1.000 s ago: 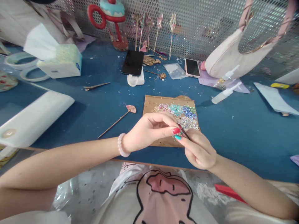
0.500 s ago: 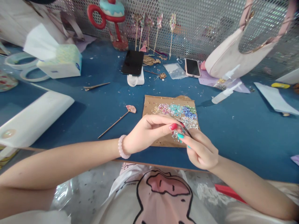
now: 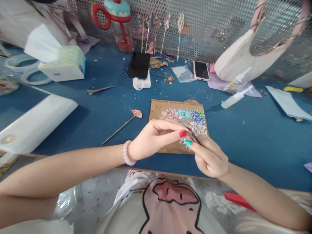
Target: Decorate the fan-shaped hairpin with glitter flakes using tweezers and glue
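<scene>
Dark slim tweezers (image 3: 195,136) are pinched in my right hand (image 3: 211,156), their tips pointing up and left toward my left fingertips. My left hand (image 3: 159,134) is closed, thumb and fingers pressed together at those tips; what lies between them is too small and covered to make out. Both hands hover over the near half of a cardboard sheet (image 3: 170,149). Across the sheet, small rhinestones (image 3: 184,114) lie in pink, turquoise, blue, green and clear patches. Left of the sheet rests a hairpin stick (image 3: 119,130) with a pink fan-shaped top.
Phones (image 3: 138,65) and a small zip bag (image 3: 183,74) lie at the back. A white glue bottle (image 3: 234,99) is to the right, a hair clip (image 3: 101,90) and tissue box (image 3: 62,65) to the left. Several decorated sticks (image 3: 179,39) stand by the mesh partition (image 3: 219,19).
My left fingertips and the tweezers have shifted very slightly. Both hands otherwise hold the same pose over the cardboard.
</scene>
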Available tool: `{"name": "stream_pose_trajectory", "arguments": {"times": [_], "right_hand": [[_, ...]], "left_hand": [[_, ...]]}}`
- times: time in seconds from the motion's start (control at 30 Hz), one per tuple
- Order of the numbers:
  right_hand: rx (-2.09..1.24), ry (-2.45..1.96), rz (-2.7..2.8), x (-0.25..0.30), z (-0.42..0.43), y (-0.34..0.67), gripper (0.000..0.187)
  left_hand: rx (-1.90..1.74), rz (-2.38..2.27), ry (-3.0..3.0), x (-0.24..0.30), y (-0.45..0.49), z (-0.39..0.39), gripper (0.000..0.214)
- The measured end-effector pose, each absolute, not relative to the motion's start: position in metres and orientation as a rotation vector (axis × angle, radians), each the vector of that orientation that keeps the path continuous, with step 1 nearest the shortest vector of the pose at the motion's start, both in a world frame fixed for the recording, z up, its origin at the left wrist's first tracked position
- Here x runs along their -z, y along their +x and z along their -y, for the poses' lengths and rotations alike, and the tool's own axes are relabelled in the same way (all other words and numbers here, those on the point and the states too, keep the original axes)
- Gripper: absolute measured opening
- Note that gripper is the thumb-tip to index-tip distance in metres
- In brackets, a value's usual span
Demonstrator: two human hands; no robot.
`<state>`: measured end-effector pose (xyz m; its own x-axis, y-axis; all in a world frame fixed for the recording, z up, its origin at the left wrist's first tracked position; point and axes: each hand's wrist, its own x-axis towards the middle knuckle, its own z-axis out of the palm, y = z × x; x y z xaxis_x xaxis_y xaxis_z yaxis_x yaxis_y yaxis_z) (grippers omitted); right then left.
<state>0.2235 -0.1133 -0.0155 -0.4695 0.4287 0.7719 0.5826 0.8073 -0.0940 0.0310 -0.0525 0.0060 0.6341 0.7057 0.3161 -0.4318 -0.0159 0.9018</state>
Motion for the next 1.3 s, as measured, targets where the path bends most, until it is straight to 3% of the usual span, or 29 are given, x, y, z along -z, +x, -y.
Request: {"name": "stream_pose_trajectory", "arguments": {"times": [1.3], "right_hand": [[0.210,-0.654,2.175,0.0145,0.1117,0.2272,0.057]], "left_hand": [[-0.907,-0.272,1.244,-0.0083,0.0288,0.0541,0.022]]}}
